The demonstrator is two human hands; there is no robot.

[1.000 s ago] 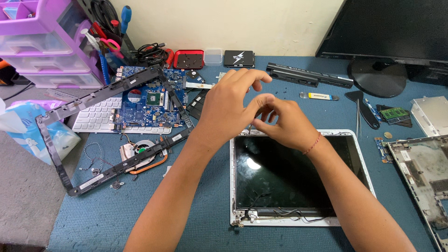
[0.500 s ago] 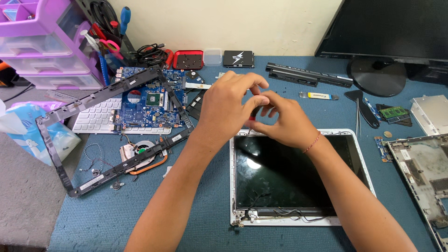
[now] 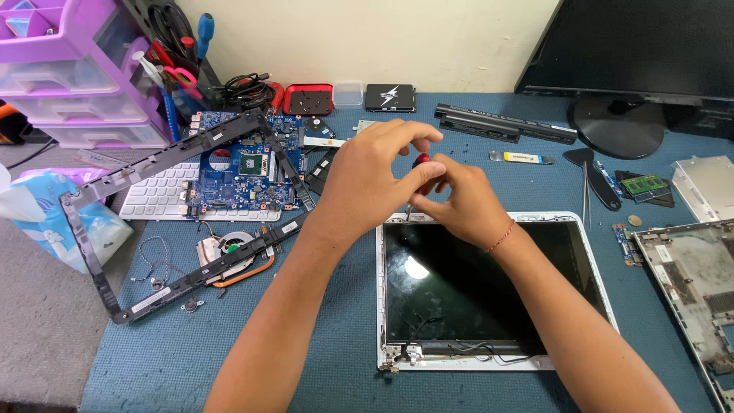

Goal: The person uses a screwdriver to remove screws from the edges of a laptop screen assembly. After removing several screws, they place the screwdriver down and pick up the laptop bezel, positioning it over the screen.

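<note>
So screens first: a bare laptop panel [image 3: 489, 291] lay flat at near center of the worktop, black glass in a white frame, right under the hands. A big dark monitor [image 3: 650, 46] stood far right on a round black base, switched off. Far left sat a soft plastic package [image 3: 57, 218], white and blue. A thin blue strip with a white label [image 3: 521, 157] lay past the panel.

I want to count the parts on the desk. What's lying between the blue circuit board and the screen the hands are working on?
In the head view, a black bezel frame strip crosses between the blue circuit board and the laptop screen; the left forearm also passes there.
</note>
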